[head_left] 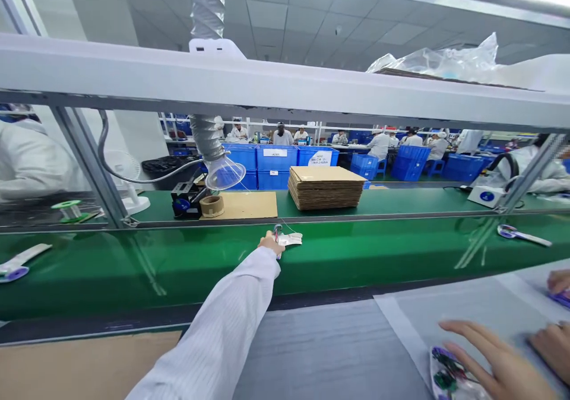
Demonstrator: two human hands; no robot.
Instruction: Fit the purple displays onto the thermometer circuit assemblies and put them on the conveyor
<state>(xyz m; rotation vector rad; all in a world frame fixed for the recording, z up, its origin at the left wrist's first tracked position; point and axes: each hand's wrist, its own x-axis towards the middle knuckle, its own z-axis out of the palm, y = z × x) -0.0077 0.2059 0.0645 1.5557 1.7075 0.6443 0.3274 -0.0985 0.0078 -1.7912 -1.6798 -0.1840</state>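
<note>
My left hand (271, 243) is stretched far forward in a white sleeve. It reaches the middle of the green conveyor belt (378, 257) and its fingers are closed on a small white part with thin wires (290, 239), which rests on the belt. My right hand (494, 361) lies at the bottom right with its fingers spread. It rests flat, partly over a white and purple shell with a green circuit board inside (445, 377), on a grey mat (338, 352).
Two more hands (554, 340) at the right edge belong to a neighbour. White handheld devices lie on the belt at left (20, 262) and right (521, 234). Beyond it are a stack of cardboard (326, 189), a tape roll (212, 205), an extraction hose (222, 173) and blue crates (276, 165).
</note>
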